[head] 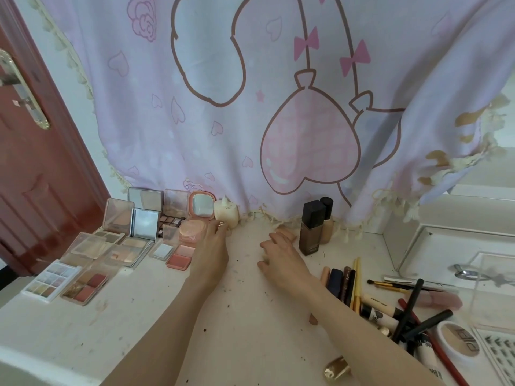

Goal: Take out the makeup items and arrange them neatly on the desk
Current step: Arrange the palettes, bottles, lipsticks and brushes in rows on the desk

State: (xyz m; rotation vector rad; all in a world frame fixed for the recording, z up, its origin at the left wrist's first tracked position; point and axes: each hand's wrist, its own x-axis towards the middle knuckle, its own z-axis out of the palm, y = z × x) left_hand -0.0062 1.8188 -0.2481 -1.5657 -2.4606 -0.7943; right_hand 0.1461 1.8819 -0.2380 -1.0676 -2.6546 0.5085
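Note:
Several open palettes [92, 282] and blush pans [181, 256] lie in rows at the desk's left. A pink cushion compact [192, 228] stands open behind them, next to a cream bottle [226, 215]. My left hand [211, 246] reaches to the foot of that bottle, and its fingertips pinch a small gold-tipped item [221, 225]. My right hand [278, 254] hovers with loose, spread fingers just short of a peach tube [287, 232]. Two foundation bottles [312, 227] stand to its right. A jumble of brushes, pencils and tubes [390, 302] lies on the right.
A pink printed cloth [278, 107] hangs behind the desk [237, 316]. At right are a clear box [496, 288], a round pot [457, 341] and a lash tray [498, 355]. A gold cap [335, 367] lies near my right forearm. A red door [41, 162] stands at left.

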